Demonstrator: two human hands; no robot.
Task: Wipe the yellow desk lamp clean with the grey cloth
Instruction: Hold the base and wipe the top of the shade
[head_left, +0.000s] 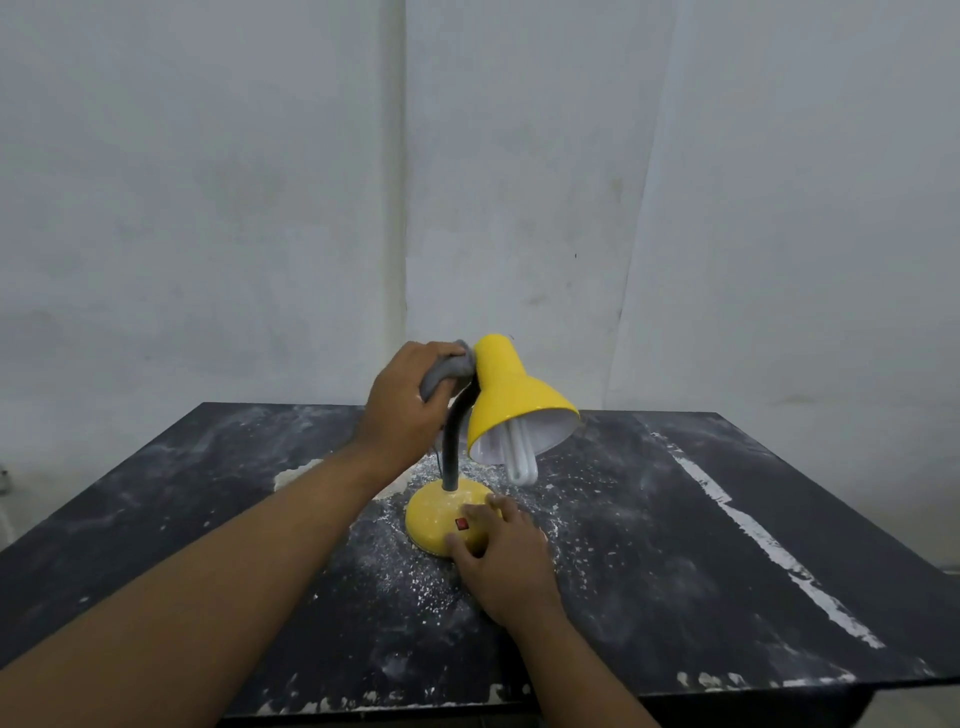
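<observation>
The yellow desk lamp (511, 395) stands in the middle of the black table (675, 545), its shade tilted to the right with a white bulb (521, 457) showing beneath. A grey flexible neck (453, 447) joins the shade to the round yellow base (441, 514), which has a red switch (461, 524). My left hand (402, 410) holds the bunched grey cloth (447, 371) against the top left of the shade and the neck. My right hand (501, 556) rests on the base's front right edge, fingers spread over it.
White dust and flakes lie scattered on the table around the lamp base. A pale patch (293, 475) sits behind my left forearm. A scraped white streak (753, 535) runs along the table's right side. A plain white wall stands close behind.
</observation>
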